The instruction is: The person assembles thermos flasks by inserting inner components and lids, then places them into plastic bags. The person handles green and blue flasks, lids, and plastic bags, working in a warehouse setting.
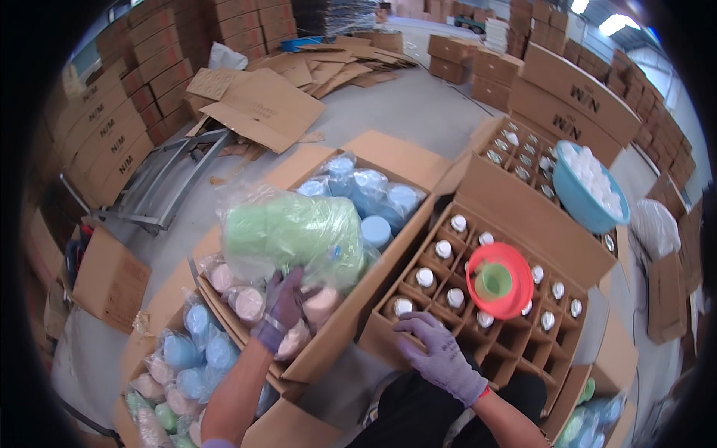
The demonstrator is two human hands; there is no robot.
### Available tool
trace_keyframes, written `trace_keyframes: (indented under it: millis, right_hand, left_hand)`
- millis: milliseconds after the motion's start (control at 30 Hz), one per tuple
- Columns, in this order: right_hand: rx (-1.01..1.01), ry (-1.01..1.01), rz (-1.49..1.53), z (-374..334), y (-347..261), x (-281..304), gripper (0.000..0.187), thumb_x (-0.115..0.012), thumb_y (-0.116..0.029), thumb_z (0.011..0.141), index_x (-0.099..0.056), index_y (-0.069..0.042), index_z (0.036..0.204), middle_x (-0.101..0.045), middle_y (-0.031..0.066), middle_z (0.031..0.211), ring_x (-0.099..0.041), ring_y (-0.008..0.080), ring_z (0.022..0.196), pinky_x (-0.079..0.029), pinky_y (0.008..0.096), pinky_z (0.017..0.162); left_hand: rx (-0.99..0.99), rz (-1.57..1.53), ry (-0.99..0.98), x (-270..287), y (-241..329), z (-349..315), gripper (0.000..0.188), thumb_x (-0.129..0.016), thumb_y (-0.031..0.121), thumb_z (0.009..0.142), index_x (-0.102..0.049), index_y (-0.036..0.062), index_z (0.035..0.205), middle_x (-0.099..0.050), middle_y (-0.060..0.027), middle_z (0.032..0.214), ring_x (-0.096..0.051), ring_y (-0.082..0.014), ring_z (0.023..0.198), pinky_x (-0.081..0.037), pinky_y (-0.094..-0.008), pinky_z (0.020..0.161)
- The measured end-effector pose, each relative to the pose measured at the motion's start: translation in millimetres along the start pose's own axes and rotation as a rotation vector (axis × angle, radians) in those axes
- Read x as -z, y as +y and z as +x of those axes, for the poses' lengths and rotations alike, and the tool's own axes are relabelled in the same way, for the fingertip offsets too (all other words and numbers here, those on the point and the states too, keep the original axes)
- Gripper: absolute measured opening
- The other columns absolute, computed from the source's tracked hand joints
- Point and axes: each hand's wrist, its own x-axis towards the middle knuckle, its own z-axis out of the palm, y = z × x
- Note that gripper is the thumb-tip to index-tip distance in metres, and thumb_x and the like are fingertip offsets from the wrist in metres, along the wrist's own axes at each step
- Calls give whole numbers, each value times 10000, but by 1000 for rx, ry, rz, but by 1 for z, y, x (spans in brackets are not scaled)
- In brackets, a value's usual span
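My left hand, in a purple work glove, has its fingers closed at the lower edge of a clear plastic bag of green cups; the bag partly hides the fingertips. The bag lies across an open carton holding bagged pink cups and blue cups. My right hand, also gloved, rests on the near wall of a divided carton, fingers apart and holding nothing. White-capped bottles stand in several of its compartments. A red plastic dish with a green cup sits on top of them.
At the lower left, another carton holds bagged coloured cups. A blue basin of white pieces sits on a carton of bottles at right. Flattened cardboard and a metal frame lie beyond, with stacked cartons behind.
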Motion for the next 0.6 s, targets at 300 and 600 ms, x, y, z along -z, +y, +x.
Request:
trace_keyframes:
  millis: [300,600]
  right_hand:
    - [61,-367,-496,124,153,-95,524,-648,-458,859,-599,-126,1262,-534,172,1274,-503,368,1221,-398,515,1029]
    - [-39,-130,-684,175,204,-129,326,-631,-448,840,-709,-145,933,-655,59,1003,-570,279,1017,-399,465,883]
  left_hand:
    - [-253,789,506,32,-125,192,465,-684,79,797,-615,-11,1248,-686,-90,852,-637,-195,726,-518,-333,676]
    - [189,960,476,7,-147,173,444,-669,272,766,-672,16,1129,-695,-254,1033,-666,-359,1018,-501,-452,881]
